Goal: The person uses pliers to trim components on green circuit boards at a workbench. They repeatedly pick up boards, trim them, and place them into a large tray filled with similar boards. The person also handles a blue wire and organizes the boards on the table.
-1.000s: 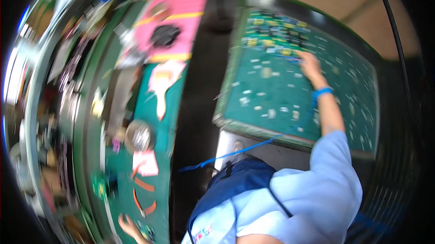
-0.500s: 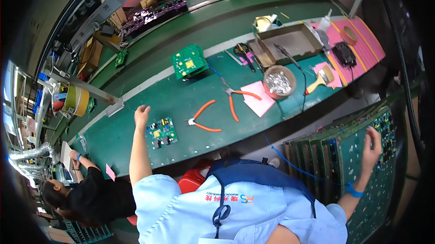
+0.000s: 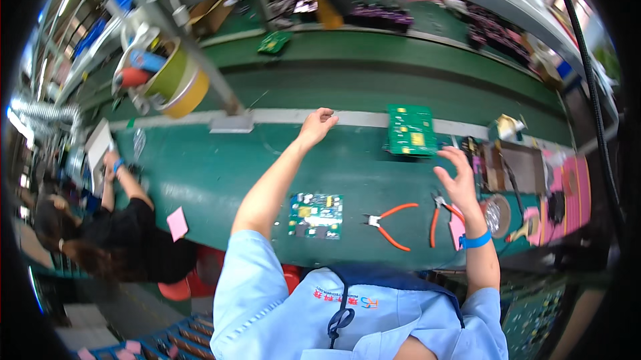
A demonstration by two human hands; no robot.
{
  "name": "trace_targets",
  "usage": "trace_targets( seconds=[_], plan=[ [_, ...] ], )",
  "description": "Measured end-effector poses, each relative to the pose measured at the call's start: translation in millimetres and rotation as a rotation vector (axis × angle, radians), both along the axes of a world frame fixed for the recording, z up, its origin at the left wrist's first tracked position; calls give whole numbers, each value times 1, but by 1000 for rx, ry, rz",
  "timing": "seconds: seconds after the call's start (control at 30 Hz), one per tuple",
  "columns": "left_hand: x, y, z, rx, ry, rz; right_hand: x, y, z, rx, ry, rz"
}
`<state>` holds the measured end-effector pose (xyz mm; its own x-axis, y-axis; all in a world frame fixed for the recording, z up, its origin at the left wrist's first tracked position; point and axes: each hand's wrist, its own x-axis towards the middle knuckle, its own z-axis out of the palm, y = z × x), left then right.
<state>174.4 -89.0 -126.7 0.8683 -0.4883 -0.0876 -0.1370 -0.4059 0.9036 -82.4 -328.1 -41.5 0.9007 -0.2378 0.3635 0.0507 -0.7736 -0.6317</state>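
Observation:
My left hand [image 3: 316, 127] hovers over the far part of the green bench, fingers loosely bent, with nothing seen in it. My right hand [image 3: 458, 176] is open, thumb and fingers apart, just short of a stack of green circuit boards [image 3: 412, 130] near the bench's far edge. Between my forearms lies a single populated circuit board [image 3: 316, 216]. To its right rest orange-handled cutting pliers [image 3: 390, 225] with spread handles. A second pair of orange-handled pliers [image 3: 437, 216] lies beside my right wrist, partly over a pink paper [image 3: 457, 230].
Right of my arm stand a round tub of metal bits [image 3: 496, 213], a brush [image 3: 523, 230] and a cardboard tray [image 3: 527, 166]. A post [image 3: 217, 79] with a yellow-green bucket [image 3: 175, 83] rises at the back left. A co-worker [image 3: 127, 226] sits at left.
My right hand has come from the upright board rack at right to over the bench, beside the board stack. My left hand has moved rightward and farther out. The view has turned left.

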Motion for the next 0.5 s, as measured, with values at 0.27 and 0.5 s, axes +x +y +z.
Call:
trace_targets(
  seconds=[0.27,0.5],
  plan=[
    [48,102,-14,34,122,111,91,-99,-76,728,310,-452],
    [190,-3,-72,-244,75,428,109,-76,-82,761,411,-343]
  ],
)
